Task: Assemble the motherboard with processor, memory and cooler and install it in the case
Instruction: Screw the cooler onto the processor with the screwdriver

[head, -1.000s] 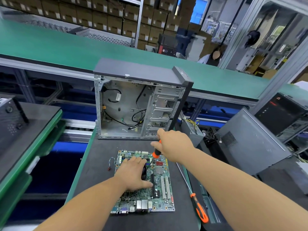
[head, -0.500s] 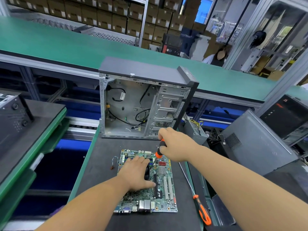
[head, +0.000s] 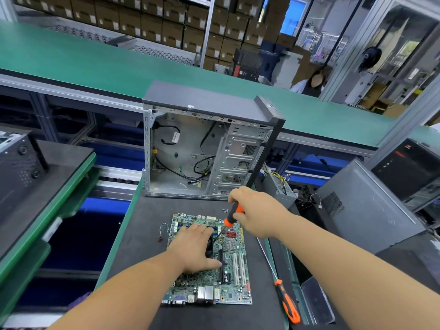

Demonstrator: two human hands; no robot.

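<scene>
Case [head: 190, 148] stands open behind, empty. Board [head: 234, 279] flat on mat [head: 142, 234] before it. My left hand [head: 192, 248] presses the cooler [head: 209, 245] down; right hand [head: 254, 210] grips screwdriver [head: 232, 216], tip at a cooler screw. Next: keep the tip seated while turning.

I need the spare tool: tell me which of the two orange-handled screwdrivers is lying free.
The screwdriver lying on the mat's right edge, beside the motherboard, is free. The other screwdriver is gripped in the right hand, tip down at the board.
</scene>
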